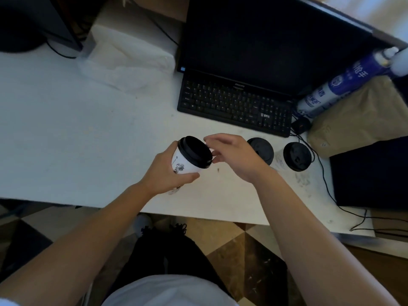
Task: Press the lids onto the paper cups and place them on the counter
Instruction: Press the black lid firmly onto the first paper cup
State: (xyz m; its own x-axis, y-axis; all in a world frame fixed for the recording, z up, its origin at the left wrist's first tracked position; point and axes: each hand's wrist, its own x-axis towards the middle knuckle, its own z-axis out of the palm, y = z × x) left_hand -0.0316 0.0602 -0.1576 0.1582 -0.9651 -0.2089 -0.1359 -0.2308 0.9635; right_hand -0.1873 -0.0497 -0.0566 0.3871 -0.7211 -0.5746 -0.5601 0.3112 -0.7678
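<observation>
Cup point(183, 165), white paper, gripped by left hand point(167, 171) mid-frame, tilted, axis leaning upper right; black plastic lid point(195, 152) faces right hand point(236, 157), fingertips at rim, pinch unclear.

A black keyboard point(235, 107) lies before a dark monitor point(265, 40). Right of it are a blue-and-white can point(331, 91) and brown bag point(357, 120); left, crumpled white plastic point(123, 65).
</observation>
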